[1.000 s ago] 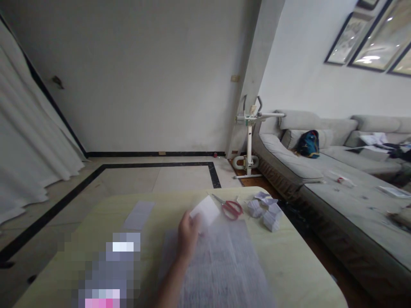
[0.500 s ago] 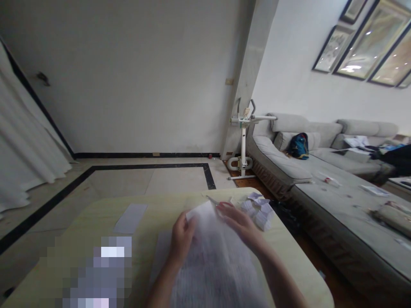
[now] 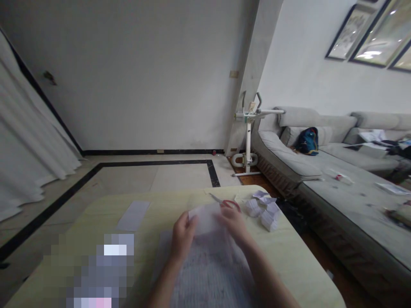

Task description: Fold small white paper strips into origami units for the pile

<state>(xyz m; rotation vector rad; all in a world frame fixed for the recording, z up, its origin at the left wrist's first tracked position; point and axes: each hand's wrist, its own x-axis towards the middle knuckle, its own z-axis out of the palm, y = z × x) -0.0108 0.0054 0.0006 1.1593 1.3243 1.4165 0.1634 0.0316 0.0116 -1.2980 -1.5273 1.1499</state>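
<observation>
A white sheet of paper (image 3: 206, 219) is held up between my two hands over the table. My left hand (image 3: 184, 233) is closed on its left edge, thumb on top. At the right edge, my right hand (image 3: 233, 222) is blurred, its fingers bent against the paper. Red-handled scissors (image 3: 231, 203) lie just beyond my right hand, blades pointing left. Beneath my hands lies a large sheet with faint print (image 3: 212, 273). Folded white paper pieces (image 3: 269, 211) sit right of the scissors.
The pale yellow table (image 3: 298, 261) has a small white sheet (image 3: 133, 216) at its left and a pixelated patch (image 3: 99, 273) nearer me. Beyond its right edge are a grey sofa (image 3: 346, 205) and a white exercise stand (image 3: 248, 141).
My right hand has moved down and inward onto the paper's right edge, uncovering more of the scissors' red handles. The whole view has shifted slightly.
</observation>
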